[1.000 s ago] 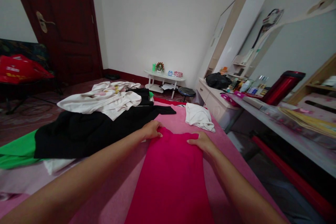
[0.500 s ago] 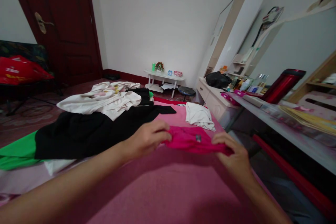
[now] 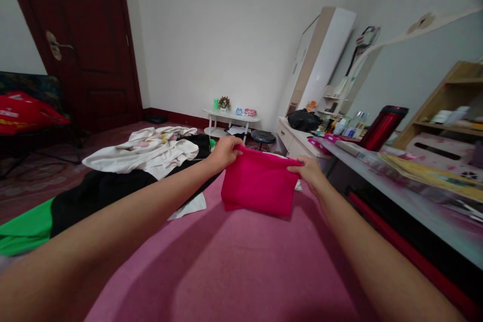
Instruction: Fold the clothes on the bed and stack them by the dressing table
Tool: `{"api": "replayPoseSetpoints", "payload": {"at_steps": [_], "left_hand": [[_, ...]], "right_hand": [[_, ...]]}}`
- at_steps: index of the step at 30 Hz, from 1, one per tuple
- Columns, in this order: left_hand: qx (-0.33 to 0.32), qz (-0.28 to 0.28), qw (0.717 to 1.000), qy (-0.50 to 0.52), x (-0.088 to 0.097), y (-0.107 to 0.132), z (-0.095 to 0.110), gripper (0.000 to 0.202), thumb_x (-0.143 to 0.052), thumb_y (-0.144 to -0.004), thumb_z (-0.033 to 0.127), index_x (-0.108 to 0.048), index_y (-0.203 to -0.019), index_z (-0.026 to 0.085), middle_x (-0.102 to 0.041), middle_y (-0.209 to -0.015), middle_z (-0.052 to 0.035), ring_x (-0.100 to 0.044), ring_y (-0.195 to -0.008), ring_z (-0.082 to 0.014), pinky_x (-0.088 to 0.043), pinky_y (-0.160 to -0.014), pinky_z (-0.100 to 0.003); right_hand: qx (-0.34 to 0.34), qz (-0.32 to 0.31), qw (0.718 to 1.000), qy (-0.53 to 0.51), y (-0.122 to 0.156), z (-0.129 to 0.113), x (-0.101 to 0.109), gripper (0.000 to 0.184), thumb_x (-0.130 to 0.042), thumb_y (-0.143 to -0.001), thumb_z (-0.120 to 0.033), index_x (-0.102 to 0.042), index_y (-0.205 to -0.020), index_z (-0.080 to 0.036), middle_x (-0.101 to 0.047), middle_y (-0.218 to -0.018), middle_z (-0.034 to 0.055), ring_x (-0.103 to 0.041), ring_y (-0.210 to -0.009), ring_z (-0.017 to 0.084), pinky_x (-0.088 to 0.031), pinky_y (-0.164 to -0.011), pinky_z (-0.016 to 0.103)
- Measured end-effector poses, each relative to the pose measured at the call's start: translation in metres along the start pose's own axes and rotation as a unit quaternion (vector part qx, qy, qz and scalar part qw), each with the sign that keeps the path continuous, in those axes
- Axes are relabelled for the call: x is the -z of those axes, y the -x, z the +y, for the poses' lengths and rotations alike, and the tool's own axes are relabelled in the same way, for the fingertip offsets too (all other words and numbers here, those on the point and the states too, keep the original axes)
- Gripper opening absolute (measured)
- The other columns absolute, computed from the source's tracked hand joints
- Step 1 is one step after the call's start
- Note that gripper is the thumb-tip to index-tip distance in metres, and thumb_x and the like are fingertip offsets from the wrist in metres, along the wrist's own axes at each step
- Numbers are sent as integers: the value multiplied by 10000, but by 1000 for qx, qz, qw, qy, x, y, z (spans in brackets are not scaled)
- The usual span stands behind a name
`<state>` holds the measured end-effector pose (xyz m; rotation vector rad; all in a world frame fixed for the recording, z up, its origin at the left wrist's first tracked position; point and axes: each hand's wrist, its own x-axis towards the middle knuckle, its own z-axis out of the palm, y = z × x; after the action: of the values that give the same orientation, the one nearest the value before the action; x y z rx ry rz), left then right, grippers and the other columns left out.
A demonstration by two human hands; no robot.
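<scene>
A bright pink folded garment (image 3: 260, 183) hangs between my two hands over the bed; its exact kind does not show. My left hand (image 3: 226, 153) pinches its upper left corner, and my right hand (image 3: 307, 170) grips the upper right corner. The lower edge hangs just above or on the pink bed sheet (image 3: 241, 261); I cannot tell which. Behind it, a white folded cloth (image 3: 298, 185) is mostly hidden. Left of my left hand lies a heap of clothes: a white garment (image 3: 143, 153) over a black one (image 3: 98, 196), with green cloth (image 3: 28, 226) at the near end.
Along the right runs a desk (image 3: 407, 196) with a red thermos (image 3: 385, 128) and papers. A white dresser (image 3: 298, 138) carries a black bag (image 3: 304, 121). By the far wall stand a small white table (image 3: 230, 114) and a round stool (image 3: 263, 137).
Both hands have risen with the pink garment. It was held nearly flat with a small label showing; now it hangs upright as a plain panel, covering most of the white cloth.
</scene>
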<state>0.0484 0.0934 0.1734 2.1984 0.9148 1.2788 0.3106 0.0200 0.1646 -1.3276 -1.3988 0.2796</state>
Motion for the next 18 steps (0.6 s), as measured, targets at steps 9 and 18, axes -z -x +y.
{"api": "replayPoseSetpoints", "payload": {"at_steps": [9,18], "left_hand": [[-251,-30,959,-131,20,65,20,273,-414,-868,75,-654,-924,191,-579,-930,-69,-540,-889,-180,-426,-790,-280],[-12,-299,954,-7,-1,194,-7,304,-502,-723,42,-680,-884,228,-635,-956,-25,-593,-880,-162,-451,-786,-235]], "right_hand": [[85,50,994,48,49,-10,19,169,-585,-652,-197,-681,-791,-192,-666,-764,8,-588,-729,187,-436,-703,296],[-172,-273,946,5,147,78,43,454,-672,-637,-296,-655,-1078,-187,-629,-1211,120,-577,-1131,283,-456,-951,397]]}}
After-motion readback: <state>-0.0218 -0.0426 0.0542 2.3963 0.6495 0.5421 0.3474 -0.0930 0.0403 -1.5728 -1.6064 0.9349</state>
